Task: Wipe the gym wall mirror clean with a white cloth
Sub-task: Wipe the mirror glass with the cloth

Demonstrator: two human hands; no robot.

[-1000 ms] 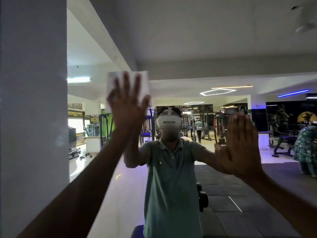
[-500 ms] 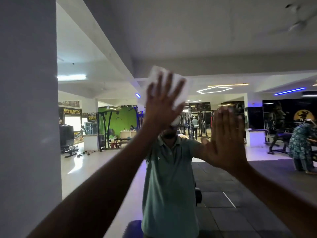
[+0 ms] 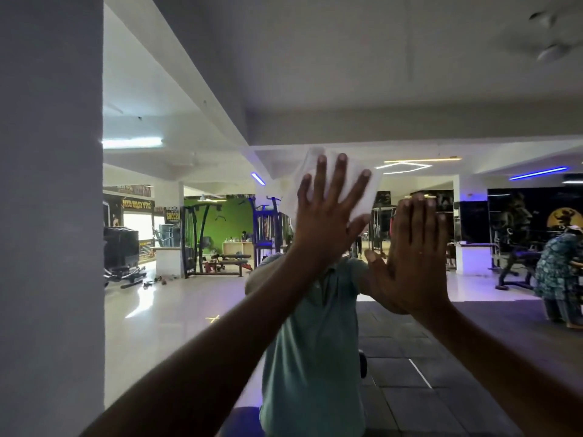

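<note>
From the head camera, I saw the left hand (image 3: 328, 216) press a white cloth (image 3: 339, 184) flat against the gym wall mirror (image 3: 220, 89), fingers (image 3: 320, 171) straight and spread. Just right of the cloth, the right hand (image 3: 410, 257) lay bare on the glass, fingers together and straight.

I see a white pillar (image 3: 50, 216) far left, a green wall (image 3: 227, 225) behind black gym machines (image 3: 202, 241), a blue ceiling strip light (image 3: 538, 173), and a person in a patterned dress (image 3: 558, 272) far right
</note>
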